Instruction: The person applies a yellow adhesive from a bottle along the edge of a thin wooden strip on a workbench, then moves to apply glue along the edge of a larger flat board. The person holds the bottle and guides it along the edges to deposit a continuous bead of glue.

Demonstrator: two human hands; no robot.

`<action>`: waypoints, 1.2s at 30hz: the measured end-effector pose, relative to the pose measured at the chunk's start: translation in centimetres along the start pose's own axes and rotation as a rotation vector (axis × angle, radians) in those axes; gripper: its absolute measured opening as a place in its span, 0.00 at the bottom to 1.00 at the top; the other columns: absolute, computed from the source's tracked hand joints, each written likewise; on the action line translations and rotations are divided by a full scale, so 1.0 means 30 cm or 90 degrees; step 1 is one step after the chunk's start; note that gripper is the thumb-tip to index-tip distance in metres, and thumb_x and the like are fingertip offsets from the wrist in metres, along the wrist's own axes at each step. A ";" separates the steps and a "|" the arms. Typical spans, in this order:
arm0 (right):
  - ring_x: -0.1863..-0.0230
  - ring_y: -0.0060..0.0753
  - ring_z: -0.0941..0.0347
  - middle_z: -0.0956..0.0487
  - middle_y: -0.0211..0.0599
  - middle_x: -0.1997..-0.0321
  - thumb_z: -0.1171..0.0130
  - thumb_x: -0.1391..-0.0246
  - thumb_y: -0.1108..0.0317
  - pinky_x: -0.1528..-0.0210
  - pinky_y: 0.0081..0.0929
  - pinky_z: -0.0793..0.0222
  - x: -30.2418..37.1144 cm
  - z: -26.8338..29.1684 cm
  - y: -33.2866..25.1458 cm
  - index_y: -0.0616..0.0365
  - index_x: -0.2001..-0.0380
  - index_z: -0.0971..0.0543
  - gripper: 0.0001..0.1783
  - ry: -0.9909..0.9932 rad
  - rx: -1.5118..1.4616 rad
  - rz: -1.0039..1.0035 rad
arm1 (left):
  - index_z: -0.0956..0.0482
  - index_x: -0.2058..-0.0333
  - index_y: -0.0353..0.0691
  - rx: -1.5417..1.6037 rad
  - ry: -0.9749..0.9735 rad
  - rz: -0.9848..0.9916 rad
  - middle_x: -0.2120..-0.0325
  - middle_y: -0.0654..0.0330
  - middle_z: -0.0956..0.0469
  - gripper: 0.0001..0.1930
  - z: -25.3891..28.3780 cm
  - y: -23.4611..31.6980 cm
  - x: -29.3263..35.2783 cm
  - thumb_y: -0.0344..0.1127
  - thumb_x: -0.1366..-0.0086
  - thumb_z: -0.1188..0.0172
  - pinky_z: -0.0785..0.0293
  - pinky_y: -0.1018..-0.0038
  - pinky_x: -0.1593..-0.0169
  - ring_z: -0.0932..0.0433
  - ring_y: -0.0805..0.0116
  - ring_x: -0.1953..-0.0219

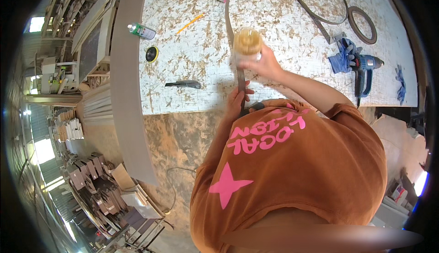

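A long, narrow brown strip (229,15) runs down the worktable toward my body, curving at its far end. My left hand (238,99) has its fingers wrapped around the strip's near part, close to the table's front edge. My right hand (264,63) grips a clear jar (248,42) with amber-yellow contents, held over the strip. The jar is smeared by motion, and I cannot tell whether it touches the strip.
The scuffed white worktable (283,24) carries a utility knife (184,84), a black round pad (152,54), a spray can (142,31) and a pencil (190,24). Rightward are a coiled strip (362,26), blue gloves (343,57) and a heat gun (364,70). A long board (130,70) borders the left.
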State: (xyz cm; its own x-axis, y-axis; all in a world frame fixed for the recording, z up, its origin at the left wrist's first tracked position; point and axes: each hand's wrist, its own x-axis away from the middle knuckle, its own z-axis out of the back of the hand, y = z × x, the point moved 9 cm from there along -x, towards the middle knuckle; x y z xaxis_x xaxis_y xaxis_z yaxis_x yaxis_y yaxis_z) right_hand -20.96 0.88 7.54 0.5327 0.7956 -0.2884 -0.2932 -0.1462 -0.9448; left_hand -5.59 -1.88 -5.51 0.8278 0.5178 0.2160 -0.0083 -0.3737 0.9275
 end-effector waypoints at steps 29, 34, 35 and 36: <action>0.55 0.28 0.28 0.26 0.37 0.55 0.35 0.56 0.69 0.52 0.29 0.31 0.085 0.551 -0.123 0.64 0.52 0.33 0.28 0.375 -0.354 0.096 | 0.23 0.61 0.34 -0.286 -0.201 -0.161 0.79 0.65 0.24 0.18 -0.261 0.338 -0.157 0.41 0.31 0.58 0.35 0.84 0.74 0.34 0.82 0.80; 0.54 0.30 0.29 0.27 0.36 0.55 0.34 0.56 0.67 0.48 0.30 0.34 0.151 0.628 -0.098 0.62 0.50 0.36 0.31 0.400 -0.394 0.104 | 0.22 0.64 0.36 -0.313 -0.009 0.174 0.77 0.63 0.25 0.21 -0.139 0.093 -0.380 0.48 0.31 0.57 0.32 0.82 0.72 0.33 0.79 0.79; 0.53 0.30 0.30 0.28 0.36 0.55 0.34 0.55 0.67 0.47 0.31 0.34 0.164 0.613 -0.061 0.62 0.50 0.36 0.30 0.417 -0.415 0.064 | 0.21 0.65 0.36 -0.312 -0.067 0.135 0.78 0.62 0.24 0.23 -0.168 0.065 -0.394 0.50 0.31 0.58 0.32 0.81 0.73 0.31 0.80 0.78; 0.52 0.29 0.30 0.27 0.36 0.55 0.36 0.53 0.67 0.46 0.31 0.35 0.165 0.592 -0.041 0.62 0.51 0.35 0.28 0.398 -0.422 0.051 | 0.21 0.65 0.37 -0.345 -0.107 0.167 0.78 0.60 0.23 0.24 -0.179 0.011 -0.389 0.51 0.31 0.59 0.32 0.81 0.73 0.30 0.80 0.78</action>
State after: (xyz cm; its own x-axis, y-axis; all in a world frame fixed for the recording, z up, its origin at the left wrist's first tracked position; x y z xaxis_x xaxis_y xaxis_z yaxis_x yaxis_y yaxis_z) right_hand -32.06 15.45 10.02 0.9198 0.3337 -0.2063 0.0654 -0.6488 -0.7581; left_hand -18.26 -3.92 -6.09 0.8357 0.3176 0.4480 -0.4708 -0.0055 0.8822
